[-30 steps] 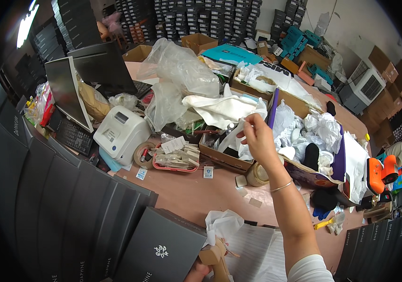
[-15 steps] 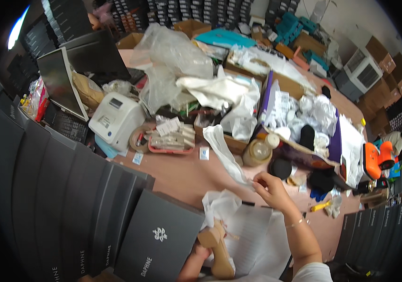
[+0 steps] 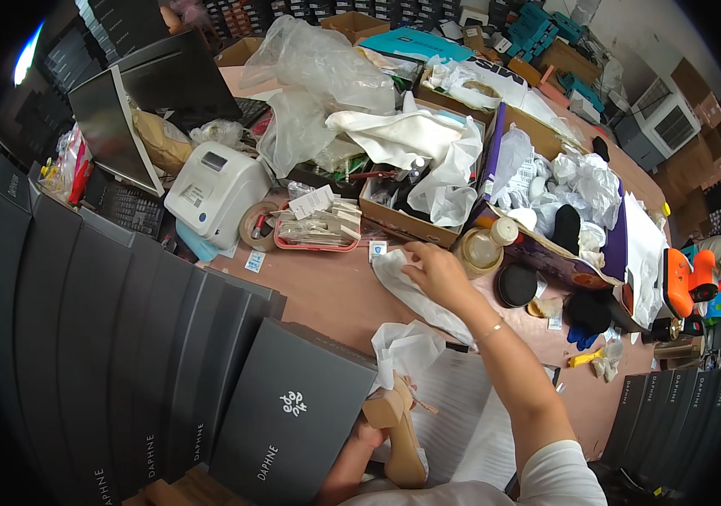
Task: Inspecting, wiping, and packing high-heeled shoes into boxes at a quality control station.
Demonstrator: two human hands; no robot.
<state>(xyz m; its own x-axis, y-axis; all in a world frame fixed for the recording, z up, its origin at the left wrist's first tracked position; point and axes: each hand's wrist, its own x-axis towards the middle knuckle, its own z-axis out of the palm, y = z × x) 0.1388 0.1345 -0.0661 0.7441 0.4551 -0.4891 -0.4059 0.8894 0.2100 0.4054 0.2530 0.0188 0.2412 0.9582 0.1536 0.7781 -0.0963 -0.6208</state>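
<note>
My left hand (image 3: 369,435), low in the view and partly hidden, is closed around a tan block-heeled sandal (image 3: 407,455). The sole faces up toward me, and thin straps hang at its side. White tissue paper (image 3: 411,347) bunches beyond the heel. Farther out, my right hand (image 3: 443,277) hovers over the far end of a long white strip of thin paper or cloth (image 3: 415,295) on the table; thumb and forefinger are apart. Under the sandal lies an open shoe box lined with white paper (image 3: 453,401). A dark grey box (image 3: 293,405) stands just left of it.
Grey shoe boxes (image 3: 107,337) line the left side, with more at the lower right. Across the pink table (image 3: 318,295) are a label printer (image 3: 217,194), a red tray of tags (image 3: 318,223), a clear bottle (image 3: 483,249), a purple box of crumpled paper (image 3: 495,160) and an orange device (image 3: 688,278).
My right hand has left the near end of the white strip and moved away to its far end. The strip now lies lower on the table. My left hand still holds the sandal.
</note>
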